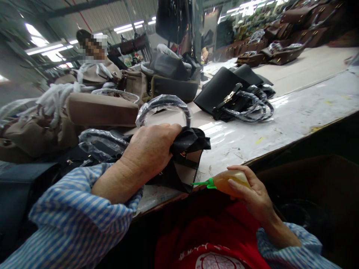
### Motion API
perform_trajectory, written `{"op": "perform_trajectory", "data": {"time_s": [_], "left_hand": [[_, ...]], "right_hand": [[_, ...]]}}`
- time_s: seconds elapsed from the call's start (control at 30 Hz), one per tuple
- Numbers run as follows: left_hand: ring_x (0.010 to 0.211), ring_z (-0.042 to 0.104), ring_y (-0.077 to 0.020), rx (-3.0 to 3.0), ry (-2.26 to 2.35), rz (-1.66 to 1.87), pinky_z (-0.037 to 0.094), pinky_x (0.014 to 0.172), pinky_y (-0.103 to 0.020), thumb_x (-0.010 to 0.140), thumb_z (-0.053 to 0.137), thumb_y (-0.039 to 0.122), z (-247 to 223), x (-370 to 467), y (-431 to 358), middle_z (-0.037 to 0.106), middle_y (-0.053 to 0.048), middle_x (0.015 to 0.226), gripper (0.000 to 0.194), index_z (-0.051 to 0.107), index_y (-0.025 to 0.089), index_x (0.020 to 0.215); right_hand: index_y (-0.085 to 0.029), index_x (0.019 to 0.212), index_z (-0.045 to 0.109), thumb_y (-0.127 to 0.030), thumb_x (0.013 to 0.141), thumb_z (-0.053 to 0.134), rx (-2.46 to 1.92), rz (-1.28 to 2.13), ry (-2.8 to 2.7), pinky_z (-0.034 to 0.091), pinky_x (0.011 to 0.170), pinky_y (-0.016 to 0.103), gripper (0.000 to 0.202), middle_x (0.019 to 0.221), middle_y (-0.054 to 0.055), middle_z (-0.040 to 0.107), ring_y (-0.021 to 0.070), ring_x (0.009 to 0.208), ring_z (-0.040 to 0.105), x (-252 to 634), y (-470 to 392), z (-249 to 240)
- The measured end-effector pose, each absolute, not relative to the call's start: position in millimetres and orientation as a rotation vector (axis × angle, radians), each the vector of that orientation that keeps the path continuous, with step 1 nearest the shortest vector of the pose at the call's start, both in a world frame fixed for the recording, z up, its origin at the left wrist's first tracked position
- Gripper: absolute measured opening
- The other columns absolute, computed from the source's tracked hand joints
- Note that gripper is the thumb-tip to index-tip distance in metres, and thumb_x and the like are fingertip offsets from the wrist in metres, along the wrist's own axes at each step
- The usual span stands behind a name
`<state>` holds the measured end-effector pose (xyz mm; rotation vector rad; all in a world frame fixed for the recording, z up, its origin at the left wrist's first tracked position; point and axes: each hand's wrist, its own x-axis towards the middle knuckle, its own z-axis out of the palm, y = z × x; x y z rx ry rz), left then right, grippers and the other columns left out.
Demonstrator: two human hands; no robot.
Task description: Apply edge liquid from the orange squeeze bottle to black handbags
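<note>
Close in front of me, a black handbag (175, 170) lies at the table's near edge, its plastic-wrapped handle (183, 106) arching up behind. My left hand (153, 147) is closed on the bag's bunched black upper part; the fingertips are hidden behind it. In my right hand (256, 192) is a squeeze bottle (228, 183) of amber liquid, held on its side. Its thin green nozzle points left, with the tip close to the bag's lower right edge; I cannot tell whether they touch.
Taupe handbags (102, 108) are piled at the left. Black bags (224, 93) with wrapped handles lie further along the white table (303, 101), and brown bags (280, 54) stand at the far right. Another person (94, 46) is behind the pile.
</note>
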<state>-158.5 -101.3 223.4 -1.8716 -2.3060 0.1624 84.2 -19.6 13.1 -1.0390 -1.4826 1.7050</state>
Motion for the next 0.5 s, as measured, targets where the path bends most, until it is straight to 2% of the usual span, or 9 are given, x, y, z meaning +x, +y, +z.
{"op": "perform_trajectory", "data": {"time_s": [0.13,0.27,0.5], "left_hand": [[0.077,0.071,-0.0216,-1.870,-2.294,0.159,0.042,0.062,-0.028,0.090,0.065,0.017,223.2,-159.0,-101.3,0.074,-0.002,0.084,0.020,0.072,0.022,0.108],[0.078,0.072,-0.0223,-1.873,-2.294,0.152,0.042,0.062,-0.028,0.090,0.065,0.018,223.5,-158.9,-101.6,0.074,-0.002,0.082,0.018,0.073,0.022,0.107],[0.082,0.073,-0.0234,-1.868,-2.327,0.147,0.047,0.069,-0.028,0.091,0.065,0.018,224.6,-157.8,-101.5,0.077,-0.004,0.090,0.021,0.073,0.022,0.110]], "right_hand": [[-0.023,0.117,0.068,-0.062,0.077,0.086,-1.016,1.707,-1.534,0.058,0.046,0.026,0.058,0.086,0.003,0.070,0.0188,0.063,0.064,84.8,-25.4,10.3],[-0.024,0.117,0.068,-0.057,0.081,0.085,-1.009,1.566,-1.532,0.058,0.048,0.024,0.052,0.087,0.002,0.070,0.0177,0.065,0.063,85.5,-24.1,6.5],[-0.024,0.117,0.070,-0.057,0.082,0.085,-0.970,1.580,-1.616,0.059,0.049,0.026,0.050,0.091,0.004,0.072,0.0204,0.068,0.066,88.8,-23.5,5.8]]}}
